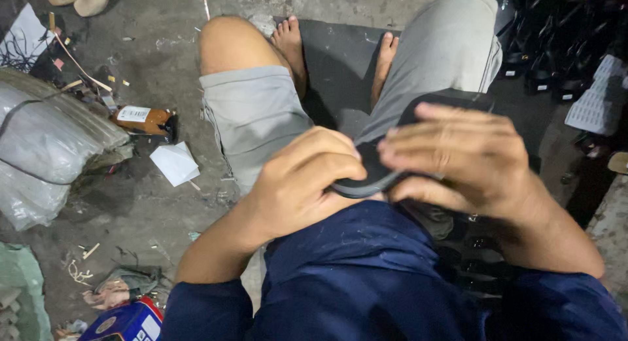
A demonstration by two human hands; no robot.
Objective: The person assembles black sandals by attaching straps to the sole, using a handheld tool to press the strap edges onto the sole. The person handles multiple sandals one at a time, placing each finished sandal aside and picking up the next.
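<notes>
Holding a black sandal sole (373, 177) over the lap, both hands squeeze it from each end. The sole is dark and bent a little, and it sits just above the blue shirt (366, 275) and in front of the grey shorts (261, 118). The left hand (301, 184) is curled tight around the near end of the sole, with its fingers (327, 161) wrapped over the edge. The right hand (458, 158) lies on top of the sole, its fingers (418, 144) pressed flat and gripping it.

Past the sole, two bare feet (291, 43) rest on a dark mat (340, 59) on the floor. To the right of the sole there is a heap of black sandal parts (556, 40). To the left of the sole, on the dirty floor (131, 203), lie a white scrap of paper (173, 163), a small brown bottle (144, 120) and a big plastic sack (46, 144).

The sole could slip out and drop to the floor if one hand lets go, because it is bent and springy. Pushing too hard might crease or tear it. A finger could also get pinched under the edge.
</notes>
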